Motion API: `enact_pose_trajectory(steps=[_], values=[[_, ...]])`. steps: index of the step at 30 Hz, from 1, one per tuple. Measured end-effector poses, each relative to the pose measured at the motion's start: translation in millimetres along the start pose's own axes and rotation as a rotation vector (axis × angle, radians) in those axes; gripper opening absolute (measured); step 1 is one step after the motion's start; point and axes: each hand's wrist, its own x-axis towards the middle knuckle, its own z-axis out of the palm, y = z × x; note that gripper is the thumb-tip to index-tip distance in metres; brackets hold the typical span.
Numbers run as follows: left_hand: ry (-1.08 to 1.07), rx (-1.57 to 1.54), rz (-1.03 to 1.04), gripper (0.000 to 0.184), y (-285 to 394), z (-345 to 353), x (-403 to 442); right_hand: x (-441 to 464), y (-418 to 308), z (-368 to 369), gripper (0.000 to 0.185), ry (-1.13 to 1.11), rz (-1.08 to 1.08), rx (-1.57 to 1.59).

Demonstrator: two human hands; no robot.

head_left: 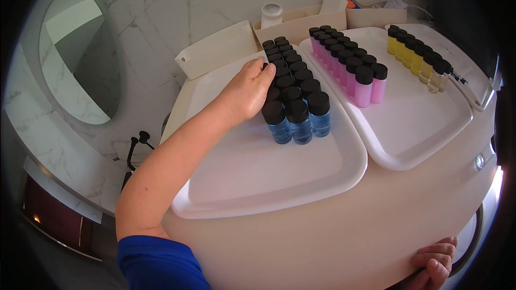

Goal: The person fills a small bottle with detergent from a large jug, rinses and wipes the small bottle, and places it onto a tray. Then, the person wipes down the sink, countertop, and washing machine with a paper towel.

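Pale tbl point(301, 236) is biggest, w/ bare room along its near side. L tray point(242, 182) has open floor in front of & left of the blue bottles point(299, 128), which stand well back from its near rim; R tray point(411, 129), just beside, is bare up front of the pink bottles point(363, 92). L forearm point(180, 150) slants in from lower L; L hand point(252, 86) is at the blue rows' L side, thumb by the caps, other fingers mostly hidden, can't tell if gripping. R hand point(436, 263), fingers curled, at tbl's near R edge, partly cut off; can't tell if holding anything.
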Motion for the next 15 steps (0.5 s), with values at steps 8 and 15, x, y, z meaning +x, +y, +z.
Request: enact_pose_trajectory(steps=[8, 15], values=[[-0.154, -0.488, -0.092, 0.109, 5.9, -4.5, -11.7, 0.3, -0.2, -0.9, 0.019, -0.005, 0.006, 0.016], [-0.214, -0.536, -0.092, 0.114, 16.3, -2.6, -12.9, 1.7, -0.1, -1.9, 0.019, -0.018, 0.004, 0.015]])
